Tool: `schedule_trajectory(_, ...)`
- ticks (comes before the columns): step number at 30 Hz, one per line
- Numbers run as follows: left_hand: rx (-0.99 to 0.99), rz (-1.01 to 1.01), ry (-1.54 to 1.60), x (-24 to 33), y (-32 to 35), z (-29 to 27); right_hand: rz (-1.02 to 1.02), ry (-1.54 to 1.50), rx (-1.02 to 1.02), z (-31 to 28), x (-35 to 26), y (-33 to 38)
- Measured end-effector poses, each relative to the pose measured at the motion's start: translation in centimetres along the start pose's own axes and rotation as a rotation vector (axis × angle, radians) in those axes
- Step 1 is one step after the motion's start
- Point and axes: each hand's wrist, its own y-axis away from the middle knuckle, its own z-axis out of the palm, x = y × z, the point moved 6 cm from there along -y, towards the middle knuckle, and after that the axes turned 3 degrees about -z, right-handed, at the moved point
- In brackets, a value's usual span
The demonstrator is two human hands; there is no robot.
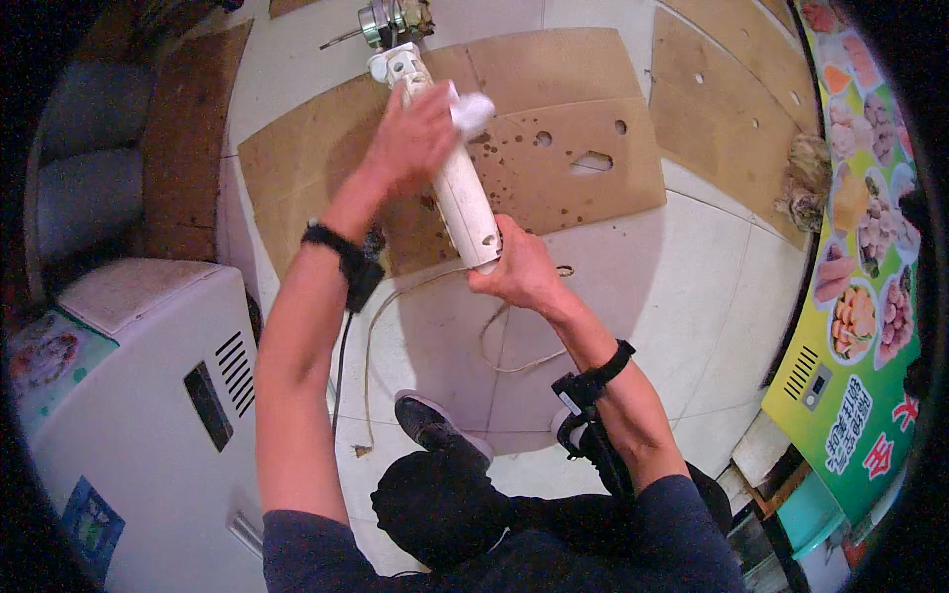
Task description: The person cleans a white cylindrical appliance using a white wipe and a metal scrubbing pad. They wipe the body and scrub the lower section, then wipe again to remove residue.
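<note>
A long white plastic column (463,203), looking like the neck of an electric fan, slants away from me above the floor. At its far end sits a bare metal motor (380,24) with a thin shaft pointing left. My right hand (519,265) is closed around the column's near end. Higher up, my left hand (415,133) is closed on a white cloth or tissue (473,113) pressed against the column. That hand and the cloth are slightly blurred, and its fingertips are partly hidden.
Spotted cardboard (593,119) with holes lies under the column. A thin pale cord (371,376) loops over the tiles near my shoes (435,427). On the left stands a white cabinet (168,395); a chest with colourful food pictures (850,267) stands on the right.
</note>
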Motion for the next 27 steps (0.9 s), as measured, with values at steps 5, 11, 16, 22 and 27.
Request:
schedule_trajectory(5, 0.16, -0.02, 0.046, -1.0, -1.4, -1.1, -0.046, -0.039, 0.056, -0.6, -0.2, 0.2)
schedule_trajectory(11, 0.194, 0.252, 0.409, 10.7, 8.9, -0.8, 0.071, -0.028, -0.11, 1.3, 0.7, 0.5)
schedule_trajectory(16, 0.344, 0.07, -0.122, 0.1, 1.0, -0.9, -0.011, -0.104, 0.062, -0.3, -0.1, 0.6)
schedule_trajectory(22, 0.12, 0.159, 0.397, 12.2, 10.8, 0.2, -0.151, -0.154, 0.094, -1.2, -0.6, 0.7)
schedule_trajectory(27, 0.077, -0.03, -0.231, 0.5, 2.1, 0.5, 0.031, -0.082, 0.039, 0.1, -0.1, 1.3)
